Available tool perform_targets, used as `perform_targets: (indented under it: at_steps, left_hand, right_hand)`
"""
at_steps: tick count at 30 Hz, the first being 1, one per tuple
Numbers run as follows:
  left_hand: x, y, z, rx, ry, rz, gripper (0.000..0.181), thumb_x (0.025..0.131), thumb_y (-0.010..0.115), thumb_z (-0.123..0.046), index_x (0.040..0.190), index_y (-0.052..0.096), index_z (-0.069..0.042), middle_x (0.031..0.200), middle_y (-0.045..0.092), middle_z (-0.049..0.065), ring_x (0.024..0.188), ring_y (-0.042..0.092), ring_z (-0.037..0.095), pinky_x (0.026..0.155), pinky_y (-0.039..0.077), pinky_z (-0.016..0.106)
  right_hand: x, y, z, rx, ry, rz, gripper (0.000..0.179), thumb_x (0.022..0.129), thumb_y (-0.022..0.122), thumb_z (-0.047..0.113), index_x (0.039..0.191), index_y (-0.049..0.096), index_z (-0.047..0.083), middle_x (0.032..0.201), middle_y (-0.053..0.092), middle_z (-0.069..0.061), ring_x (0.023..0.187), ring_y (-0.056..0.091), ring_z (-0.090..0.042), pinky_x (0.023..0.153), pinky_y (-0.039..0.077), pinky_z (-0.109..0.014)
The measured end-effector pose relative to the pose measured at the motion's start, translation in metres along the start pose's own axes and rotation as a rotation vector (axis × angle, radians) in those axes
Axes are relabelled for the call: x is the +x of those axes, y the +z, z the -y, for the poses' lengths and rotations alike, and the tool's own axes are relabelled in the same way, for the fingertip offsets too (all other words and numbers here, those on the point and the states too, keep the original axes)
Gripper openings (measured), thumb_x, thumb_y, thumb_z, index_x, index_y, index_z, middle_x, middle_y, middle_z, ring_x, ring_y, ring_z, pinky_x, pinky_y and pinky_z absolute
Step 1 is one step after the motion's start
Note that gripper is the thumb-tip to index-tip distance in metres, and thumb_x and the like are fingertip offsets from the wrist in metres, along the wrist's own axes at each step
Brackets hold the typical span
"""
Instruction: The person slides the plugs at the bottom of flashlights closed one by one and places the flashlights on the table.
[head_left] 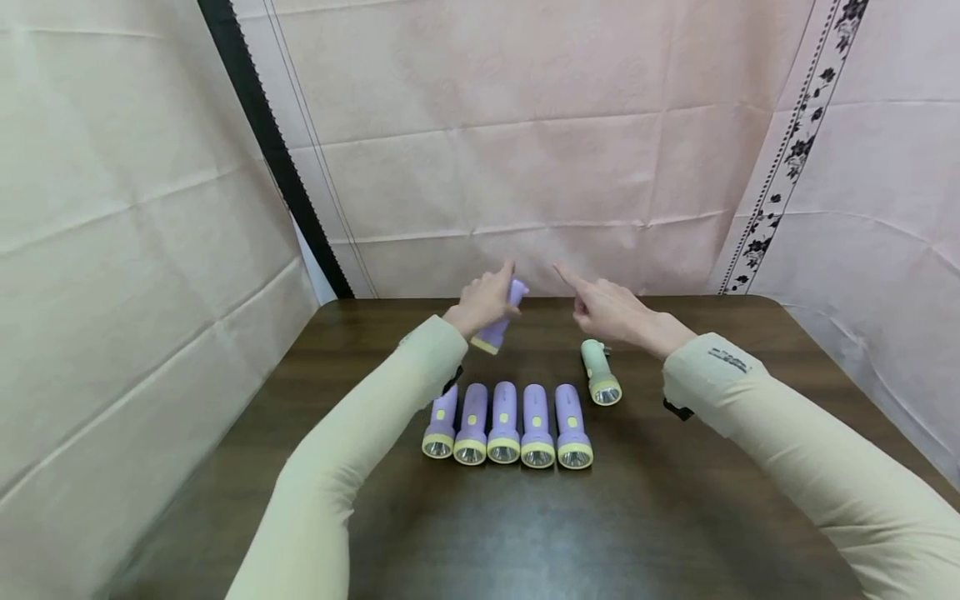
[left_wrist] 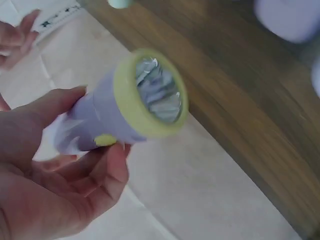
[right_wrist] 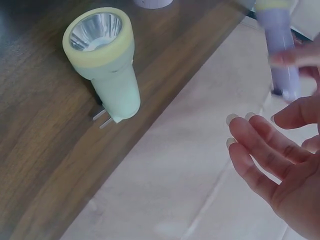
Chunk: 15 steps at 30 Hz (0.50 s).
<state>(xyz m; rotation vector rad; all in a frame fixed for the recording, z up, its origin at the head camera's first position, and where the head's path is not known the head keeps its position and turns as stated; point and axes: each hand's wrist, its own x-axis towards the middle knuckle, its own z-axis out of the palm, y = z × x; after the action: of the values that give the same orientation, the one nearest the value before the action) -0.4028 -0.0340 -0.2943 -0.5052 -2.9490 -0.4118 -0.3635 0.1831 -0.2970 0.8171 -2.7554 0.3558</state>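
Observation:
My left hand (head_left: 486, 300) grips a purple flashlight (left_wrist: 105, 112) between thumb and fingers, over the far part of the table. Its yellow-rimmed lens end points back toward me, and a yellow button shows on its body. My right hand (head_left: 611, 310) holds nothing; its fingers are loosely bent in the right wrist view, off to the right of the held flashlight. Just below that hand in the head view, a pale green flashlight (head_left: 597, 367) lies on the table. Two metal prongs (right_wrist: 102, 119) stick out near its tail.
Several purple flashlights (head_left: 536, 417) lie side by side on the dark wooden table (head_left: 465, 533), lenses facing me; my left sleeve partly covers the leftmost. Pale cloth (head_left: 510, 167) hangs behind the far edge and along both sides.

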Motion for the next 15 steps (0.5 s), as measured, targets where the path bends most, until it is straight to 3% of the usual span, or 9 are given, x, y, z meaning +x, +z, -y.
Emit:
perform_targets:
  at_steps: [6, 11, 15]
  left_hand:
    - [-0.026, -0.005, 0.043, 0.131, -0.127, 0.098, 0.059, 0.084, 0.073, -0.041, 0.130, 0.049, -0.012, 0.117, 0.063, 0.014, 0.100, 0.064, 0.031, 0.081, 0.054, 0.042]
    - [-0.051, 0.000, 0.073, 0.163, -0.163, 0.156, 0.058, 0.089, 0.066, -0.041, 0.133, 0.052, -0.006, 0.119, 0.063, 0.017, 0.097, 0.065, 0.029, 0.079, 0.054, 0.040]
    - [-0.067, 0.006, 0.087, 0.184, -0.178, 0.195, 0.046, 0.092, 0.064, -0.038, 0.123, 0.059, -0.004, 0.111, 0.066, 0.016, 0.086, 0.064, 0.025, 0.069, 0.053, 0.037]
  right_hand:
    - [-0.001, -0.001, 0.000, -0.024, -0.011, 0.012, 0.072, 0.087, 0.053, 0.006, 0.153, 0.024, 0.013, 0.070, 0.061, 0.002, 0.060, 0.051, -0.012, 0.055, 0.041, -0.030]
    - [-0.003, -0.001, -0.002, -0.014, 0.007, 0.046, 0.071, 0.088, 0.051, 0.006, 0.153, 0.023, 0.014, 0.071, 0.062, 0.001, 0.059, 0.051, -0.012, 0.055, 0.039, -0.029]
    - [-0.004, 0.000, -0.003, 0.000, 0.014, 0.056, 0.072, 0.087, 0.051, 0.004, 0.153, 0.024, 0.014, 0.072, 0.064, 0.000, 0.057, 0.049, -0.013, 0.054, 0.038, -0.028]
